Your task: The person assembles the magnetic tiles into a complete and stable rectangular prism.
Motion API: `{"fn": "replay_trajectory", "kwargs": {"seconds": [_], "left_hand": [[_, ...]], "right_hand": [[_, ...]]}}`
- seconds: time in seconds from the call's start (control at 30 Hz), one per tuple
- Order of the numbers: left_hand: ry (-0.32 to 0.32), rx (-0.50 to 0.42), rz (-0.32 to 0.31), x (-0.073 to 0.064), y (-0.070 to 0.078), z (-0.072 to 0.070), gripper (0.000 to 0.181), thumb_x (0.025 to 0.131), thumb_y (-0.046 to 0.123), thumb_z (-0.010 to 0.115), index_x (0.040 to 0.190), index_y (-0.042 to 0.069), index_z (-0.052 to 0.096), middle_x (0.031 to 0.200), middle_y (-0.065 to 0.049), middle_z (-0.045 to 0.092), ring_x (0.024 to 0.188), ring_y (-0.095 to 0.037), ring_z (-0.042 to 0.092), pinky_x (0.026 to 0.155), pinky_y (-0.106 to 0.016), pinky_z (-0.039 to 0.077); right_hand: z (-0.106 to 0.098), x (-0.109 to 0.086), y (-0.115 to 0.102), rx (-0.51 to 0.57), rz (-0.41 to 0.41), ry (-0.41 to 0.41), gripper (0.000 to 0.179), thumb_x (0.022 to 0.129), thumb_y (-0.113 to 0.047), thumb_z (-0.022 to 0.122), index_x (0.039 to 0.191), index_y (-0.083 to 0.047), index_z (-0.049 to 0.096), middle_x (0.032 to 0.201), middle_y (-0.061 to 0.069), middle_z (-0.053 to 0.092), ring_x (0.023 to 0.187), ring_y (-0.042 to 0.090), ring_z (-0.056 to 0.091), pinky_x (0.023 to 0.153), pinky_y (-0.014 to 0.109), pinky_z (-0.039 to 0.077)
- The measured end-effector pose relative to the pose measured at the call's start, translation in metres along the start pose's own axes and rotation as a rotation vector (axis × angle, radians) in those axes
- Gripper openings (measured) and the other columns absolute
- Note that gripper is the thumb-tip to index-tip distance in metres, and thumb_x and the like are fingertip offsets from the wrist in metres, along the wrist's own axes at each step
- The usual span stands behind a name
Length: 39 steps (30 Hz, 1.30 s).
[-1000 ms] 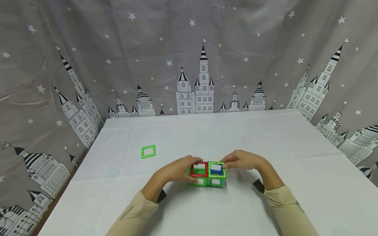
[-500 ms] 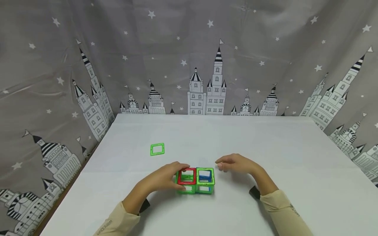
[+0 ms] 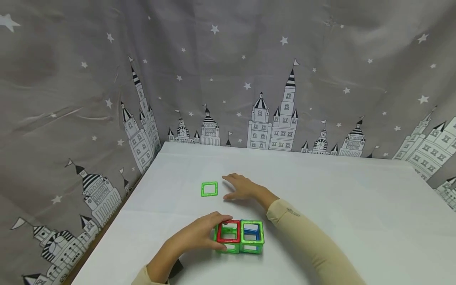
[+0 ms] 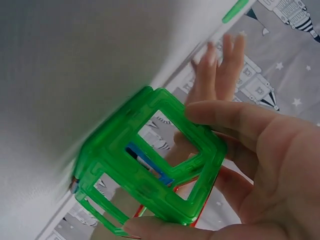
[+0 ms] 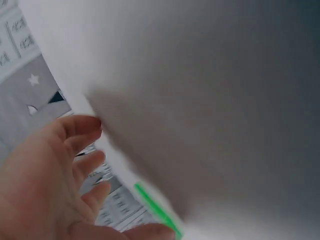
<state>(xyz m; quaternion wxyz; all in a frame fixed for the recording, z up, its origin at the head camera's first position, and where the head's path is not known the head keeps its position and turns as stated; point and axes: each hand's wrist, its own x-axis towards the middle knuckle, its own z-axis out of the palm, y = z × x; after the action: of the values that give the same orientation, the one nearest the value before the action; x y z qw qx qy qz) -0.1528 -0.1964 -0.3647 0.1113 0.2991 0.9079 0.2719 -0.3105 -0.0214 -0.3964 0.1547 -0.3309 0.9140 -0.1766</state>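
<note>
Two joined cubes of magnetic tiles (image 3: 252, 241) stand on the white table, with green frames, a red frame on top of the left cube and blue at the back right. My left hand (image 3: 203, 233) grips the left cube, its thumb on the near side and fingers on the far side. In the left wrist view the fingers of that hand (image 4: 280, 155) lie along the green frames. Farther back, my right hand (image 3: 244, 187) is spread and holds nothing, just right of a loose green square tile (image 3: 209, 189). The right wrist view shows that tile (image 5: 157, 210) near the thumb.
The white tabletop (image 3: 338, 206) stretches out around the hands. Behind it and along the left hangs a grey curtain (image 3: 221, 51) printed with castles and stars. My right forearm (image 3: 313, 245) crosses the table to the right of the cubes.
My right hand has left the cubes and moved back and left, up to the loose green tile. The left hand still holds the cubes. The head view has shifted.
</note>
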Motion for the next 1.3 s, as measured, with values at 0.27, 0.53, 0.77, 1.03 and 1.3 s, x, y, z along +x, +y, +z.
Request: {"fn": "replay_trajectory", "kwargs": {"seconds": [0.27,0.53,0.77,1.03,1.3], "left_hand": [[0.002,-0.004,-0.017,-0.007,-0.003,0.001,0.069,0.073,0.037,0.079,0.130,0.009,0.053,0.115,0.000,0.060,0.099,-0.004,0.053,0.089,-0.027,0.048],[0.001,-0.012,-0.022,-0.005,0.000,0.006,0.071,0.073,0.038,0.079,0.133,0.010,0.052,0.116,0.001,0.059,0.100,-0.005,0.054,0.091,-0.030,0.049],[0.006,-0.005,-0.058,-0.002,-0.001,0.002,0.073,0.073,0.036,0.080,0.134,0.010,0.050,0.118,0.000,0.058,0.102,-0.013,0.056,0.090,-0.036,0.050],[0.037,0.013,-0.033,0.002,0.000,0.006,0.074,0.071,0.035,0.081,0.133,0.007,0.050,0.115,-0.002,0.059,0.100,-0.014,0.057,0.088,-0.038,0.050],[0.033,0.029,-0.011,0.014,0.004,0.012,0.078,0.070,0.041,0.080,0.133,0.006,0.050,0.114,-0.004,0.060,0.098,-0.015,0.056,0.087,-0.038,0.050]], "right_hand": [[0.008,0.039,-0.014,-0.157,-0.082,-0.020,0.080,0.085,-0.051,0.063,0.150,-0.022,0.026,0.154,-0.001,0.033,0.141,0.024,0.031,0.114,0.050,0.027],[0.008,0.026,-0.019,-0.110,-0.082,0.026,0.068,0.085,-0.035,0.069,0.144,-0.020,0.040,0.137,0.006,0.050,0.125,0.021,0.048,0.107,0.038,0.039],[0.003,-0.014,-0.004,0.041,0.000,0.053,0.067,0.079,-0.016,0.076,0.139,-0.012,0.048,0.122,0.012,0.047,0.088,0.015,0.050,0.082,0.030,0.047],[-0.006,-0.081,0.031,0.130,0.070,0.084,0.054,0.082,-0.014,0.072,0.132,-0.009,0.052,0.095,0.004,0.058,0.076,0.011,0.049,0.072,0.026,0.046],[-0.006,-0.155,0.051,0.249,0.047,0.169,0.019,0.094,-0.017,0.055,0.099,-0.004,0.068,0.061,-0.003,0.053,0.054,0.006,0.044,0.051,0.019,0.037]]}}
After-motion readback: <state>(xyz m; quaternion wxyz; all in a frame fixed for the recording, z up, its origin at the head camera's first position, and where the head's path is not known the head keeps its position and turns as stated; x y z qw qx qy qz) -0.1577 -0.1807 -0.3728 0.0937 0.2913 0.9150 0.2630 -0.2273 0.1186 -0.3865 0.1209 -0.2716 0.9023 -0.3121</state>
